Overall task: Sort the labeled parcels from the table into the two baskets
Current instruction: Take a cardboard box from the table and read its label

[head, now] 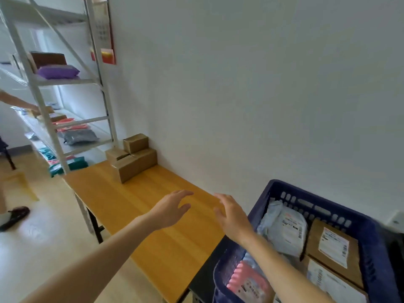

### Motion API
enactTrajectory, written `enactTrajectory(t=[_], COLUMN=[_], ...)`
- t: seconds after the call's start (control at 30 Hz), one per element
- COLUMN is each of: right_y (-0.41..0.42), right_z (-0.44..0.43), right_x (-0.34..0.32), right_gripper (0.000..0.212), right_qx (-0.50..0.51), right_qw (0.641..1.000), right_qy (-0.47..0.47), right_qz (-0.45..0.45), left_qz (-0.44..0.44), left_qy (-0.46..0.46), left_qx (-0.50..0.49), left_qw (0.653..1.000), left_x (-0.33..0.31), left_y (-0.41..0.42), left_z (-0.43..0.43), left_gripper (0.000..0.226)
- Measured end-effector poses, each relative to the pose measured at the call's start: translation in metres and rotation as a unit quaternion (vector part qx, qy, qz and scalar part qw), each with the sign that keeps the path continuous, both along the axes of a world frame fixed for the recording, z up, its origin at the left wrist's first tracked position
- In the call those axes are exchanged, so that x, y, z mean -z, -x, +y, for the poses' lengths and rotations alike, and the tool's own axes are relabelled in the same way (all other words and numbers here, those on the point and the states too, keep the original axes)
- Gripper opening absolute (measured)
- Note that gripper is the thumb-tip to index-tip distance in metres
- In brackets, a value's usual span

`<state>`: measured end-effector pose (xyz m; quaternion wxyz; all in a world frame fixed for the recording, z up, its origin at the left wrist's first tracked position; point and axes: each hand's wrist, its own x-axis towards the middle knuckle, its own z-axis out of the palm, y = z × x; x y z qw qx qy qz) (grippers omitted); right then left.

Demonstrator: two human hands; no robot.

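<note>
Remaining parcels: a small stack of brown cardboard boxes (133, 157) at the far end of the wooden table (140, 204), pushed up near the wall, beside the foot of a metal shelving rack (65, 119). At least three boxes: a long one at the bottom, two smaller ones on and against it. The long box's long axis runs obliquely, from near-left to far-right toward the wall. Labels not legible from here. Both hands are out over bare tabletop, well short of the stack, which lies ahead and somewhat to the left of them. Left hand (172, 209): fingers spread and slightly curled, holding nothing. Right hand (231, 215): likewise spread, empty, palm turned inward. The two hands are apart, with a gap of table between them. Left hand is the nearer to the boxes; the right sits close to the rim of the blue basket (371, 232) at lower right. That basket already holds several labelled parcels: a pale poly mailer (286, 232), a pink mailer (247, 281) and two labelled cartons (332, 248). The second basket is not in view. Judgement: the sort is well along; next reach must go forward and left, likely left hand leading. Another person's arm and foot show at far left by the rack.
</note>
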<state>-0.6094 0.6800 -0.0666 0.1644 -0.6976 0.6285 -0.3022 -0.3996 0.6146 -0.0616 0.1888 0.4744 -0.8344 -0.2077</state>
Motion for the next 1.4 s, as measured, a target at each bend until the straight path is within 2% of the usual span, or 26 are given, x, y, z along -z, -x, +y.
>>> enactTrajectory(t=[0.17,0.4,0.63,0.8,1.13,1.4], right_y=[-0.080,-0.195,-0.278,-0.314,-0.353,-0.363], right_z=[-0.062,-0.143,-0.204,-0.256,-0.412,-0.518], right_x=[0.010,0.024,0.044,0.065,0.105,0.134], right_gripper=[0.044,0.041,0.035,0.033,0.035,0.035], right_qx=[0.008,0.047,0.059,0.061,0.083,0.092], right_qw=[1.000,0.997,0.997,0.997,0.995,0.991], right_qy=[-0.008,-0.034,-0.011,-0.019,-0.028,-0.083], right_qz=[0.009,-0.043,-0.058,-0.047,-0.040,-0.045], left_qz=[0.015,0.032,0.040,0.068,-0.018,-0.029], left_qy=[-0.010,-0.044,-0.071,-0.094,-0.162,-0.195], left_qx=[-0.018,-0.058,-0.089,-0.124,-0.120,-0.116], left_qw=[1.000,0.997,0.993,0.985,0.979,0.974], left_x=[0.006,0.012,0.040,0.072,0.112,0.132], left_y=[-0.088,-0.215,-0.299,-0.339,-0.382,-0.386], left_z=[-0.051,-0.126,-0.183,-0.229,-0.379,-0.503], left_gripper=[0.044,0.044,0.042,0.043,0.048,0.050])
